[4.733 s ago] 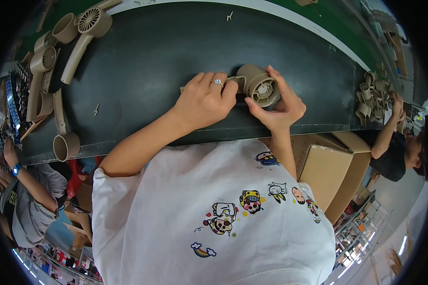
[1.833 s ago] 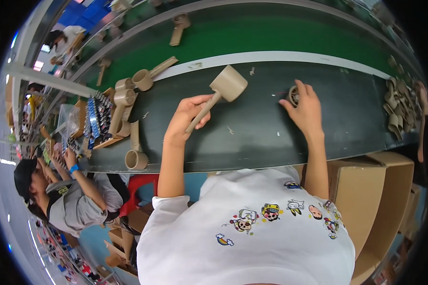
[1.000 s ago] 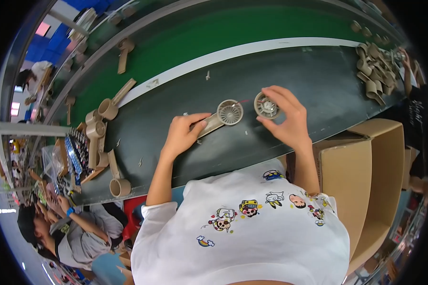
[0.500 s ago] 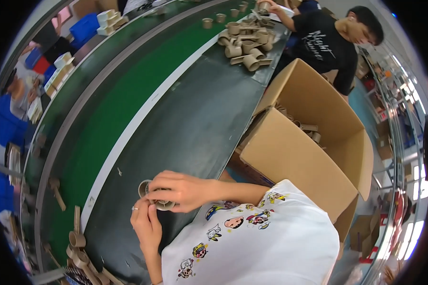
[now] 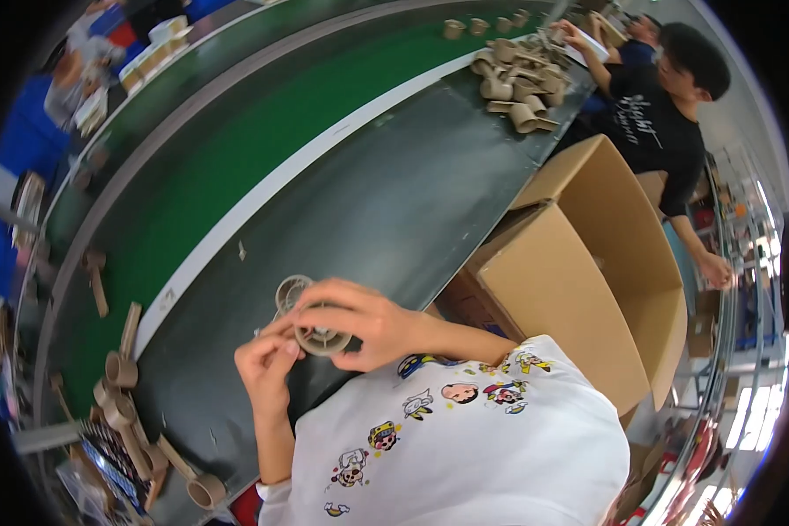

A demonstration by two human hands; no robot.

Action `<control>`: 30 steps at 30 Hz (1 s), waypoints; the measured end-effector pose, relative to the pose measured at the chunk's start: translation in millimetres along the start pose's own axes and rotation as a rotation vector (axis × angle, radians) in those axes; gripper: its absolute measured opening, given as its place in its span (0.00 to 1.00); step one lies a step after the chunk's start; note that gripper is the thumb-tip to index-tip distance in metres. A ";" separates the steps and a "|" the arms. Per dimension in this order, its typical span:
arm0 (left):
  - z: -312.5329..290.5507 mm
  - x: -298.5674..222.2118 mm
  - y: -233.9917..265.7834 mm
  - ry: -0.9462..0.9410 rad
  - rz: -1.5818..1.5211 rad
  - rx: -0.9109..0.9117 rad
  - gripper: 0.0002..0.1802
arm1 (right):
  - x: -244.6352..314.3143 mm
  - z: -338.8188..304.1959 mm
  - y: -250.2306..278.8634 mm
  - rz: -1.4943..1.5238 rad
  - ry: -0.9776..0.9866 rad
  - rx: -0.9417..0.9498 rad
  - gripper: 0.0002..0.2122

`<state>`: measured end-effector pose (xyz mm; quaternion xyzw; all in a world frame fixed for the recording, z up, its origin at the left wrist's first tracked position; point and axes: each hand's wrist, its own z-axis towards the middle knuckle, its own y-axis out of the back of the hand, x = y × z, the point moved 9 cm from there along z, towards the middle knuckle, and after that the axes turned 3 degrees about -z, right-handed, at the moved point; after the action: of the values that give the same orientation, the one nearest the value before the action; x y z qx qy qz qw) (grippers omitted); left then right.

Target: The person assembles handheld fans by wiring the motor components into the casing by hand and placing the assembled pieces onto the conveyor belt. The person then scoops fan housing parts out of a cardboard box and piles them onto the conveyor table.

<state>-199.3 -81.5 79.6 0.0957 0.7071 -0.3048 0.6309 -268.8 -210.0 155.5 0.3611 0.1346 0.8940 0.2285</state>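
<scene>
My right hand is curled around a round, tan plastic ring piece with thin spokes inside. A second tan ring shows just beyond its fingers; whether the two rings are joined cannot be seen. My left hand is closed in a pinch at the left edge of the nearer ring, thumb and fingertips together against it. Both hands are held over the dark work surface, close to my white shirt. The fingers cover part of the ring piece.
Handled tan plastic cups lie at lower left, one more cup near the front. A heap of similar cups sits far right, beside a person in black. An open cardboard box stands right; a green belt runs beyond.
The view has shifted, moving the scene within the picture. The ring piece is now turned so its round openings show more. The person in black now has one arm lowered beyond the box.
</scene>
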 end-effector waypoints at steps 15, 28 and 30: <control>4.1 3.9 22.4 0.022 -0.242 -0.064 0.08 | -18.4 16.2 -14.0 -0.101 -0.213 -0.027 0.24; -3.9 6.2 23.7 -0.109 0.010 -0.168 0.10 | -11.3 8.2 -24.5 -0.117 -0.056 0.029 0.19; -3.2 6.1 22.4 -0.099 0.001 -0.161 0.11 | -11.2 7.3 -25.1 -0.124 -0.038 0.025 0.18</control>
<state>-191.5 -63.4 66.8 0.0299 0.6970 -0.2512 0.6709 -248.7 -193.6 143.9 0.3720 0.1636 0.8693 0.2813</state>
